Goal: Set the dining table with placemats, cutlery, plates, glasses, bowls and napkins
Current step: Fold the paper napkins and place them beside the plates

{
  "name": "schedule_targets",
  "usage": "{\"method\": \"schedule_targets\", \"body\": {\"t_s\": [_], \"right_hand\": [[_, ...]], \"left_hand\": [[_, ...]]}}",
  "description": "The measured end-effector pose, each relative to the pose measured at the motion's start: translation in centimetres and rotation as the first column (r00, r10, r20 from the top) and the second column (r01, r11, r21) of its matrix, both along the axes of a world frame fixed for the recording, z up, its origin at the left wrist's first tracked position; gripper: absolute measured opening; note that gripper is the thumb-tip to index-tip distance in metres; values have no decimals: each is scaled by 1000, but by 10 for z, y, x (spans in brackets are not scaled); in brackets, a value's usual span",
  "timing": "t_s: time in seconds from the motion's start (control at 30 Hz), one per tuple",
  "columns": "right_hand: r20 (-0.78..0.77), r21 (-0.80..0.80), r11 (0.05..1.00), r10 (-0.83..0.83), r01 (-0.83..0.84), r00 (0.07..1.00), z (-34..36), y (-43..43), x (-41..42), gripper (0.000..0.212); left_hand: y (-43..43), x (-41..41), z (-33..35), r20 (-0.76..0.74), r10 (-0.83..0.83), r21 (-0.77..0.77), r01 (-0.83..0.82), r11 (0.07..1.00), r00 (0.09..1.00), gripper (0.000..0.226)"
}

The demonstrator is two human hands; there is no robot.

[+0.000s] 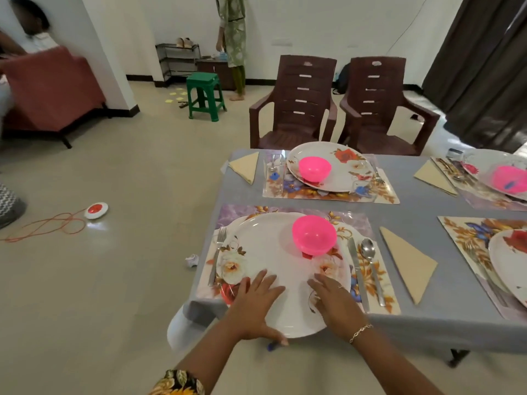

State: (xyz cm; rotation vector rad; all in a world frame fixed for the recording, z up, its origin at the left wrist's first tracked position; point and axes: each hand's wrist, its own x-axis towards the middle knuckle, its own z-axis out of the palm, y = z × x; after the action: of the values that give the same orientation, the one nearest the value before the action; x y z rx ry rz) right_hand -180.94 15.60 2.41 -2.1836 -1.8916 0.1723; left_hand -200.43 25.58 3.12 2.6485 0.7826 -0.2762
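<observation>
The sleeve [178, 383] on the left arm is black, printed with yellow and cream flowers. The right hand [333, 303] wears a thin ring [339, 287], with a pale chain bracelet [360, 332] at the wrist.

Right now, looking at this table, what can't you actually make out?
All in the head view.
Hidden: blue thing, mostly under the thumb of the left hand.
Cut off: plate at far right, by the picture's edge.
Blurred: seated person, top left.
Unclear: far glass, being transparent.
</observation>
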Motion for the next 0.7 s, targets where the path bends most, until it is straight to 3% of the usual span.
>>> {"method": "schedule_targets", "body": {"t_s": [0.03,0.1,0.13,0.3,0.7], "right_hand": [[-35,-81,997,12,-15,999,1,-2,0,56],[-87,-271,961,28,-51,996,-1,-7,3,107],[-63,-313,947,51,-69,997,-1,-8,3,117],[-35,-418,902,104,-109,994,1,-11,2,116],[-89,-450,885,89,-120,992,8,1,11,124]], "left_hand": [[0,-2,1,-51,-19,8,19,1000,999,107],[-1,-4,-3,-94,-9,5,9,1000,996,108],[0,-5,-4,-105,-3,-2,3,1000,994,107],[2,-1,-8,-127,-7,-14,5,1000,992,106],[18,12,-1,-121,-12,-45,6,999,993,105]]}}
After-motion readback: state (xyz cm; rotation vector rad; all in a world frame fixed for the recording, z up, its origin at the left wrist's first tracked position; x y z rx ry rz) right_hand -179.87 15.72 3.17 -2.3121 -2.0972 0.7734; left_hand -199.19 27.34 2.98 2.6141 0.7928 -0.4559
